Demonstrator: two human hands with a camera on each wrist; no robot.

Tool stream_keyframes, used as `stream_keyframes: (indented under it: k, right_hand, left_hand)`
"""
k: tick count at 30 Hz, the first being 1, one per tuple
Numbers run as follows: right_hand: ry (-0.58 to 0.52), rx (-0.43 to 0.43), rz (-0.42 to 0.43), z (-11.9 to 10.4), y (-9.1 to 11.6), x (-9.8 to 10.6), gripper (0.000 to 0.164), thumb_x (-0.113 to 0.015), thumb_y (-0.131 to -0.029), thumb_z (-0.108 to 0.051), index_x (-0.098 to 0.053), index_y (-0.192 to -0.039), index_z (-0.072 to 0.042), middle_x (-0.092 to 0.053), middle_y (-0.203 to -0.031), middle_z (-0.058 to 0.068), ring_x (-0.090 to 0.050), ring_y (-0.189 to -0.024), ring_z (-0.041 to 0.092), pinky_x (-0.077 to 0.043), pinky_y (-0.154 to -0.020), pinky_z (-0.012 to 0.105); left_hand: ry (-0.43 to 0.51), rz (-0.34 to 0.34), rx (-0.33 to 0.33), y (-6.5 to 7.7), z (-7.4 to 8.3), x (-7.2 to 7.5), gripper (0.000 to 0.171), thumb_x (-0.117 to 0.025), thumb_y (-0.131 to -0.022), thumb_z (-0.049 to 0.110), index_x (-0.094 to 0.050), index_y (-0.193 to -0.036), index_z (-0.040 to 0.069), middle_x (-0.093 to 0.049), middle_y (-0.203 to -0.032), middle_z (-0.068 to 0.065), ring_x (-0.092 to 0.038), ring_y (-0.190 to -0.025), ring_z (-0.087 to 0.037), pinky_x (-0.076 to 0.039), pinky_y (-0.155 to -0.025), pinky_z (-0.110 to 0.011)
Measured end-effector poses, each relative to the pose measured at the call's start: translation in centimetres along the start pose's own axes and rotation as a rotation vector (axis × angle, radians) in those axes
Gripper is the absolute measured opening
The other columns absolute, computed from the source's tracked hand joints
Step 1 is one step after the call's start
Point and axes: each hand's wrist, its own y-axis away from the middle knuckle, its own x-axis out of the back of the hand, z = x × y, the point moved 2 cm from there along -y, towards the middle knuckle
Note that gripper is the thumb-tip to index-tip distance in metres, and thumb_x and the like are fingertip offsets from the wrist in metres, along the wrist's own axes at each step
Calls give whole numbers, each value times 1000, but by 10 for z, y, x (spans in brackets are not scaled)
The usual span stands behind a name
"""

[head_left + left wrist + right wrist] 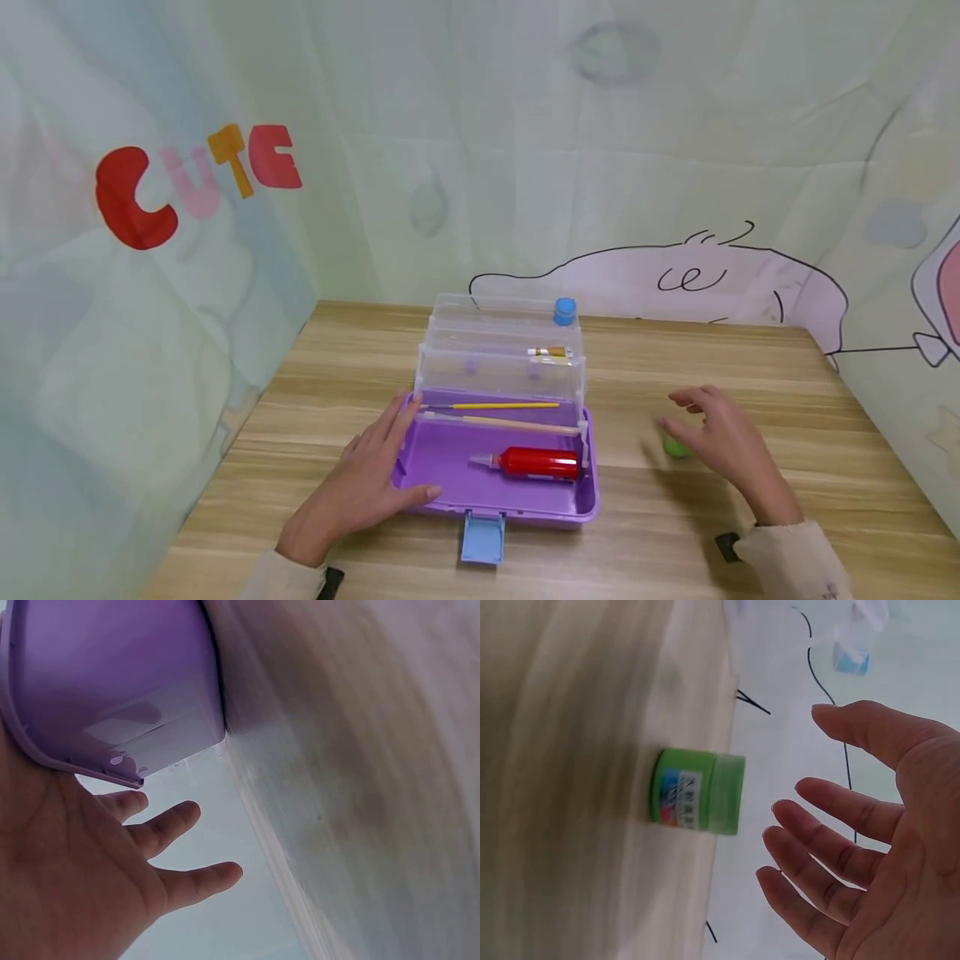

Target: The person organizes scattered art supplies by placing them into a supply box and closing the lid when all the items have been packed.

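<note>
A purple box stands with its lid folded back on the table. My left hand rests at the box's left rim, fingers spread; the left wrist view shows its palm beside the purple wall. Inside the box lie a red bottle with a clear nozzle, a yellow-handled paintbrush and a flat, pale-handled paintbrush. To the right, my right hand hovers over a small green paint jar. Its loosely bent fingers are apart from the jar and hold nothing.
Clear trays rise at the back of the box, with a small paint tube and a blue jar. A light blue latch hangs from the front. Printed cloth hangs behind the wooden table.
</note>
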Motion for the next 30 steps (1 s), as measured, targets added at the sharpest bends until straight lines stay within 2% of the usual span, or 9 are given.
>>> stream_keyframes:
  k: [4,11,18,30]
  right_hand:
    - [13,-23,-6,7,8,0,51,-68,-86,-44,-65,-117,-4,-63,-111,14,-60,-101,36,-50,-76,53]
    - [3,-7,18,16,20,-1,47,-74,-84,-36,-66,-114,-2,-64,-107,13,-63,-96,36,-52,-75,52]
    - [-7,-43,-28,22,25,-4,49,-73,-84,-38,-65,-117,-3,-65,-112,15,-64,-98,37,-52,-76,54]
    - [-24,-51,-34,24,32,-12,41,-77,-81,-30,-66,-111,-4,-64,-107,13,-65,-94,33,-53,-74,51]
  left_hand:
    - [-7,2,-5,-1,0,0,111,-66,-74,69,-1,-155,31,-3,-162,-2,-26,-142,-39,-29,-101,-71]
    - [-8,-5,3,0,0,0,111,-65,-74,70,0,-155,32,-2,-162,-1,-25,-142,-40,-28,-100,-72]
    - [-3,-10,8,0,0,1,111,-65,-74,70,0,-155,33,-2,-162,-2,-25,-142,-40,-28,-100,-72]
    - [-6,-5,11,0,1,1,111,-66,-73,70,-1,-155,33,-7,-162,-7,-26,-141,-41,-28,-100,-73]
